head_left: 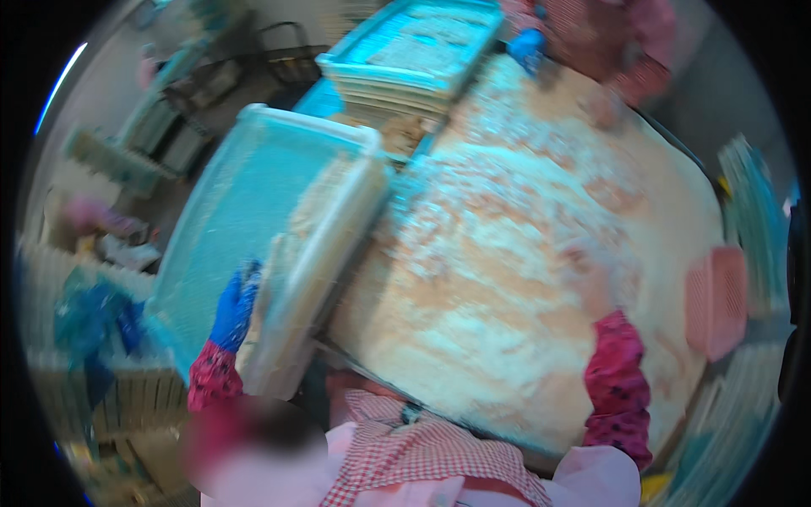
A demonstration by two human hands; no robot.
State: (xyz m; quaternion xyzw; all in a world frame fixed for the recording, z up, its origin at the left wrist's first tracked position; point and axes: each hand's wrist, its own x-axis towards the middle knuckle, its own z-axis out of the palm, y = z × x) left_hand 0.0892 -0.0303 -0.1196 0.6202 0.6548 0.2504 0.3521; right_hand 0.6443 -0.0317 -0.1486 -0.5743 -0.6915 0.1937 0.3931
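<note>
Blue-gloved fingers (pixel 241 291) of our left hand (pixel 232 313) were curled closed on the edge of a pale tray (pixel 308 279), which we held tilted on its long side at the near-left edge of the counter (pixel 676 203).

Right hand: lost in blur beyond the pink patterned sleeve (pixel 618 384); we could not tell whether its fingers were open or closed, only that it reached into the heap.

Step, as we judged it: tipping or scraping the tray's load toward the heap. The next move called for a firm grip and a steady tilt, so that nothing slid off the near side.

Tray: long, shallow, off-white, coated with pale crumbly matter; touching a turquoise tray (pixel 245 203) leaning just behind it.

Heap (pixel 524 253): whitish-pink, flaky, spread over most of the counter.

Beyond: stacked turquoise trays (pixel 414 51); a pink basket (pixel 716 300); another person's blue glove (pixel 528 46) at the far side.
</note>
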